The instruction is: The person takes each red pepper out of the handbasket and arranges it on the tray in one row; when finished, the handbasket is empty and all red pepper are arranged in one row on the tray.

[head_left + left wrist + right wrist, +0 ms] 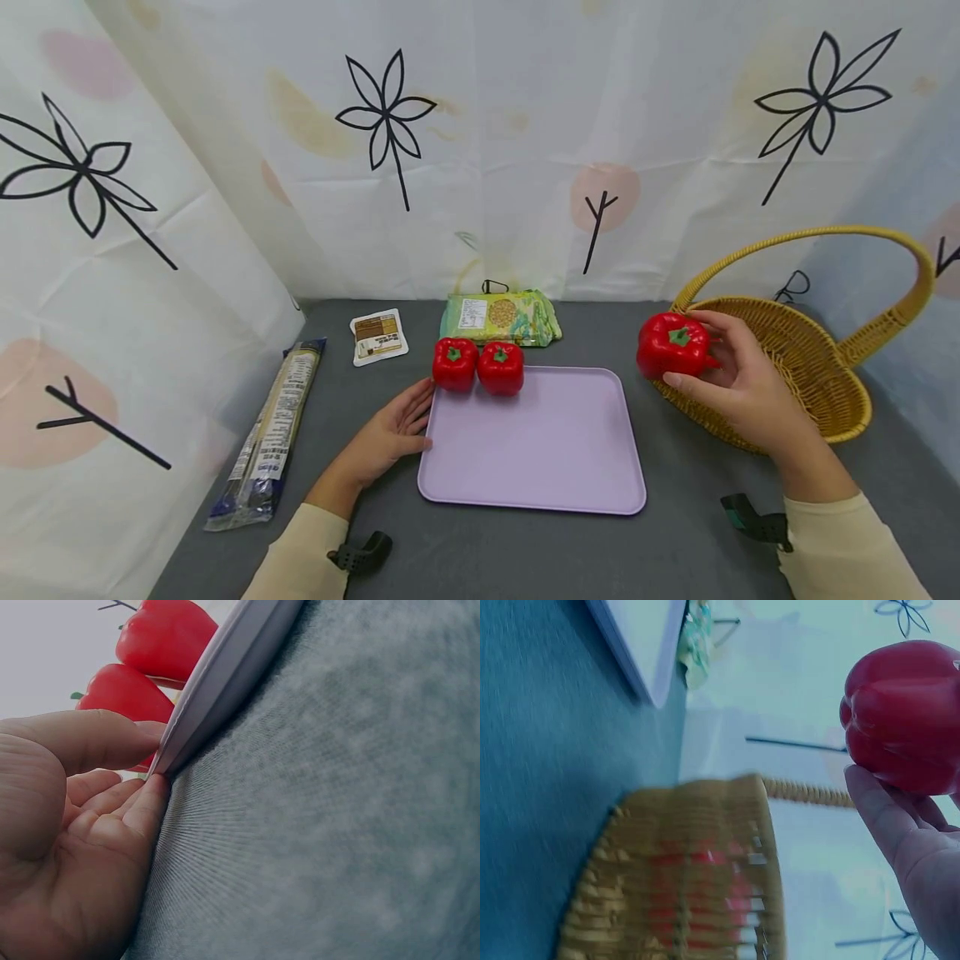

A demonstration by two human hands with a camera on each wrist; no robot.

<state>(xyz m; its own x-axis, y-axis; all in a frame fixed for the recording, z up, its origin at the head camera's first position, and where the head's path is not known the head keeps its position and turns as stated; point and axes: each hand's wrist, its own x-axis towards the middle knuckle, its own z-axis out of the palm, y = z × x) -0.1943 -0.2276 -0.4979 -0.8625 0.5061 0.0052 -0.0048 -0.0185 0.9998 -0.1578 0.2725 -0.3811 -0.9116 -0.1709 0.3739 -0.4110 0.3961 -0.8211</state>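
A red bell pepper (672, 345) with a green stem is held by my right hand (738, 379) in front of the basket's left side; in the right wrist view the pepper (907, 716) is raised above the table. My left hand (390, 429) touches the left rim of the lilac tray (540, 450), fingers fairly straight along the edge. Two more red bell peppers, the left one (454, 364) and the right one (500, 368), sit side by side at the tray's back left corner. Through the weave of the yellow wicker basket (813, 358), something red (697, 889) shows in the right wrist view.
A green food packet (501, 318) lies behind the tray. Left of it is a small white-and-brown packet (378, 337). A long plastic package (272, 433) lies along the table's left side. The basket's tall handle (817, 233) arches upward. A patterned curtain surrounds the table.
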